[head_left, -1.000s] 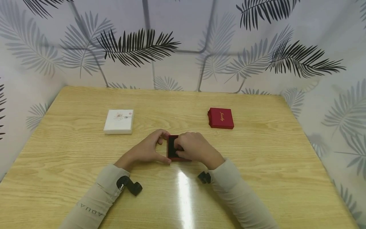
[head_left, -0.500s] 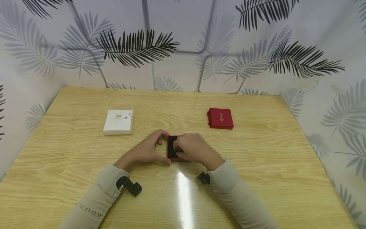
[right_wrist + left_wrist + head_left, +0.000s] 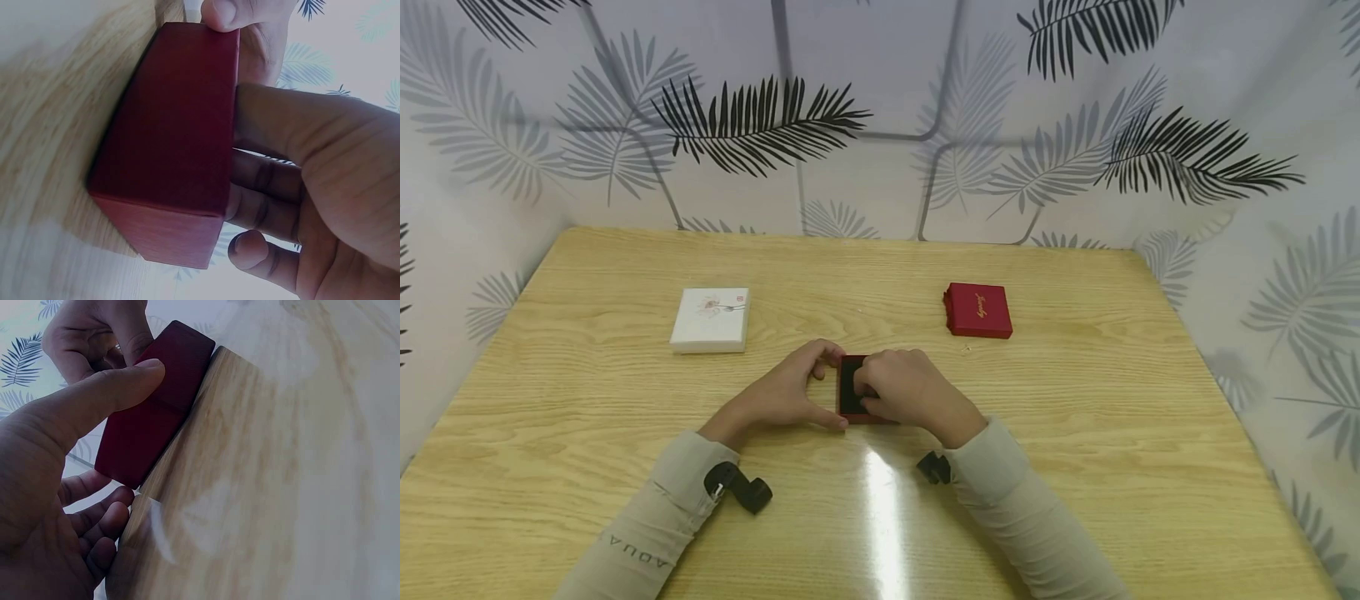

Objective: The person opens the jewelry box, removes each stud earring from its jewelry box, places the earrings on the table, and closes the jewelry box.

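Observation:
A small red jewelry box (image 3: 872, 419) with a black inside (image 3: 851, 392) stands uncovered on the table, its side wall (image 3: 169, 119) large in the right wrist view. My left hand (image 3: 782, 390) holds it from the left, the thumb (image 3: 134, 387) on the near wall and the fingers round toward the far side. From the right, my right hand (image 3: 906, 387) reaches over the box with curled fingers, thumb and fingertips dipping inside the rim. A tiny glint shows by those fingers in the left wrist view; I cannot tell what they pinch.
On the wooden table (image 3: 1075, 433), a white square box (image 3: 710, 320) with a flower print lies back left. Back right lies a red jewelry box lid (image 3: 981, 311) with gold script and a ribbon. Just before it is a tiny shiny piece (image 3: 967, 349). Leaf-patterned cloth hangs behind.

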Demonstrator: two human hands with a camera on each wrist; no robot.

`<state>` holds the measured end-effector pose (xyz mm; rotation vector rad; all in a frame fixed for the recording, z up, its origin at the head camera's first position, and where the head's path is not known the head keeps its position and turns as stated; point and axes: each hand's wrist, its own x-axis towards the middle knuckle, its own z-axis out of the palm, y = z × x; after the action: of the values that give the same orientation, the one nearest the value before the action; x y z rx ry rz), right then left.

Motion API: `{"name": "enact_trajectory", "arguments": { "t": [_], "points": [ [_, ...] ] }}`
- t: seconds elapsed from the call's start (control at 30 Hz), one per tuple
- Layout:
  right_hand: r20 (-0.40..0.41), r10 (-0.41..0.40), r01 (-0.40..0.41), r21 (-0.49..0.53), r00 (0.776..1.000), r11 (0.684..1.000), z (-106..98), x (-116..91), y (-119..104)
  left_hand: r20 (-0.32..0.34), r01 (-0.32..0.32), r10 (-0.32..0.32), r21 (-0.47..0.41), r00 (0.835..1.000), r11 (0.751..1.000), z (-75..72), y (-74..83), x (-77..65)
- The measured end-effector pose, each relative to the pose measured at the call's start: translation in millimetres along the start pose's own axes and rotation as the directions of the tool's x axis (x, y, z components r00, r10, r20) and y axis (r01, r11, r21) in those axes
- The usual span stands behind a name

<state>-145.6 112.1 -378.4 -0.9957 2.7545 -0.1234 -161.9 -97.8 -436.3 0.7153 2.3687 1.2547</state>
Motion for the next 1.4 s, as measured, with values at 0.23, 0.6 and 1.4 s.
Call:
{"name": "enact_trajectory", "arguments": {
  "t": [0.23, 0.6, 1.4],
  "points": [
    [0.005, 0.007, -0.007, 0.002, 1.000, 1.000, 0.4, 0.0, 0.2, 0.000, -0.001, 0.001, -0.004, 1.000, 1.000, 0.3, -0.5, -0.1],
    [-0.016, -0.015, 0.016, 0.010, 1.000, 1.000, 0.6, -0.7, 1.0, 0.000, -0.008, 0.008, -0.001, 1.000, 1.000, 0.6, -0.5, -0.5],
    [0.018, -0.011, 0.010, 0.051, 1.000, 0.999, -2.6, -0.1, 3.2, 0.005, -0.002, 0.002, 0.002, 1.000, 1.000, -0.2, 1.0, -0.7]
  ]
}}
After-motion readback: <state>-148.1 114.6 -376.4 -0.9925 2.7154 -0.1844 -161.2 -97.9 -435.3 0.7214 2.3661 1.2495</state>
